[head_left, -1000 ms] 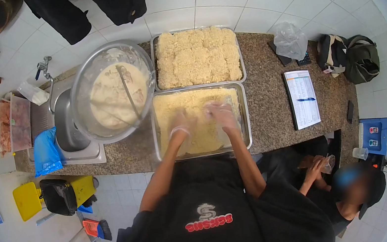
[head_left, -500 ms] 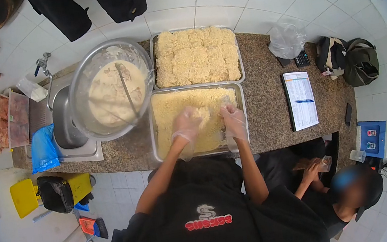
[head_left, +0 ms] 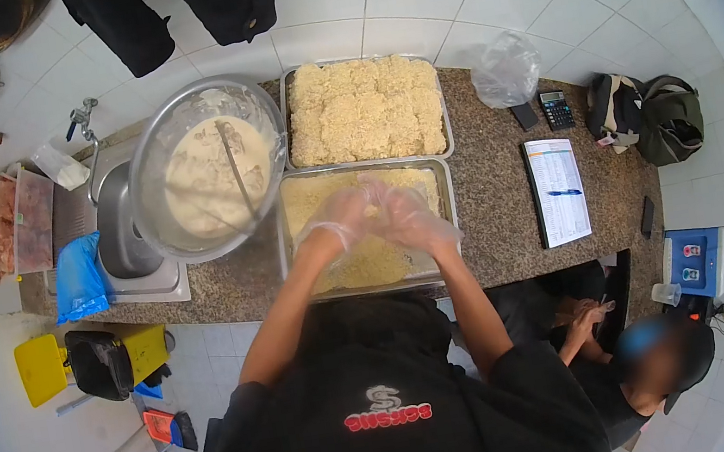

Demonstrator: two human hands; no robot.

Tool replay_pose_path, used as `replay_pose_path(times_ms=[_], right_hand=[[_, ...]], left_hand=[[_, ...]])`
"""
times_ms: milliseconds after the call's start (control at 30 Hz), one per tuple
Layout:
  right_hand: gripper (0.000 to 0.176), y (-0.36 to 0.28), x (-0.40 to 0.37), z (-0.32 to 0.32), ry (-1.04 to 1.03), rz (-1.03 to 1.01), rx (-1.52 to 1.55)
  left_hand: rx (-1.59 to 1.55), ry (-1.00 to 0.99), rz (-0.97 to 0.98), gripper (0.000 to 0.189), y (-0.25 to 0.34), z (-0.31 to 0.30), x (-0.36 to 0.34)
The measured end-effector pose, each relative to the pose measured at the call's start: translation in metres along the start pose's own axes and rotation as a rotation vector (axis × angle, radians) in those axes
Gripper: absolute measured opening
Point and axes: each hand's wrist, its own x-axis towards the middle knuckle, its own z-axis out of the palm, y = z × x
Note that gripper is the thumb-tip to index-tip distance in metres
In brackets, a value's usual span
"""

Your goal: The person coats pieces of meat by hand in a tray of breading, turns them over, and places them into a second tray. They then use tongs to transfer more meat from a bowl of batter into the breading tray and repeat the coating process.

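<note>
My left hand (head_left: 340, 217) and my right hand (head_left: 415, 215), both in clear plastic gloves, meet over the near metal tray (head_left: 451, 213), which holds a layer of pale yellow crumbs (head_left: 364, 268). Their fingers curl inward against each other around a breaded piece (head_left: 372, 210), mostly hidden by the gloves. Directly behind, a second metal tray (head_left: 448, 133) is packed with crumb-coated pieces (head_left: 363, 109). At the left stands a large metal bowl (head_left: 151, 178) of creamy batter (head_left: 205, 179) with pieces in it and a long utensil (head_left: 236, 165) leaning across.
A sink (head_left: 120, 220), a blue bag (head_left: 80, 277) and a plastic tub of raw meat (head_left: 32, 224) are at the left. To the right lie a notebook (head_left: 560, 192), a calculator (head_left: 556, 110), a plastic bag (head_left: 507, 71) and a backpack (head_left: 669, 119). Another person (head_left: 654, 360) sits at lower right.
My hands have come together over the crumb tray; before, they were apart, the left with a crumb-coated clump. The seated person's hands have shifted slightly lower.
</note>
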Motion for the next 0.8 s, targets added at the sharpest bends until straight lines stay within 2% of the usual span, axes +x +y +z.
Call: replay_pose_path(times_ms=[33,100,167,200,267,300,367,400,467,500,533,567,667,700,733,767,800], right_hand=[[0.055,0.008,0.003,0.01,-0.217,0.19,-0.002],[0.057,0.029,0.001,0.022,-0.203,0.201,0.054],[0.06,0.053,-0.004,0.038,-0.203,0.201,0.114],[0.059,0.064,-0.008,0.047,-0.146,0.227,0.163],[0.057,0.073,-0.008,0.052,-0.087,0.242,0.199],[0.057,0.072,-0.007,0.049,-0.134,0.24,0.189],[0.058,0.072,-0.007,0.039,-0.18,0.241,0.167],[0.057,0.06,-0.007,0.026,-0.174,0.269,0.202],[0.056,0.053,-0.009,0.017,-0.166,0.296,0.239],[0.055,0.053,-0.011,0.016,-0.13,0.309,0.378],[0.055,0.053,-0.011,0.016,-0.094,0.32,0.517],[0.055,0.053,-0.012,0.016,-0.096,0.318,0.514],[0.054,0.045,-0.012,0.006,-0.123,0.36,0.658],[0.054,0.039,-0.01,0.001,-0.121,0.271,0.486],[0.054,0.033,-0.008,-0.004,-0.119,0.184,0.313],[0.054,0.027,-0.005,-0.008,-0.114,0.189,0.308],[0.054,0.021,0.001,-0.012,-0.194,0.241,0.266]], left_hand=[[-0.09,0.017,0.03,0.045,-0.004,0.002,0.001],[-0.181,0.05,0.057,0.048,-0.016,0.012,0.005],[-0.103,0.276,-0.012,0.056,-0.039,0.037,0.003],[-0.102,0.285,-0.019,0.056,-0.048,0.048,0.001],[-0.414,0.133,-0.207,0.061,-0.061,0.062,0.006],[-0.42,0.142,-0.201,0.061,-0.063,0.065,0.01],[-0.679,0.101,-0.262,0.069,-0.07,0.069,0.018],[-0.684,0.101,-0.256,0.069,-0.074,0.076,0.021],[-0.61,0.283,-0.114,0.075,-0.082,0.086,0.022],[-0.61,0.286,-0.113,0.075,-0.079,0.081,0.021],[-0.915,0.215,-0.104,0.074,-0.076,0.075,0.02],[-1.219,0.136,-0.093,0.072,-0.073,0.07,0.019],[-1.208,0.173,-0.068,0.071,-0.085,0.082,0.024],[-1.21,0.169,-0.059,0.071,-0.083,0.083,0.025],[-1.042,0.176,-0.107,0.069,-0.08,0.083,0.025],[-0.873,0.182,-0.156,0.068,-0.077,0.084,0.025],[-0.875,0.179,-0.152,0.068,-0.071,0.08,0.024]])
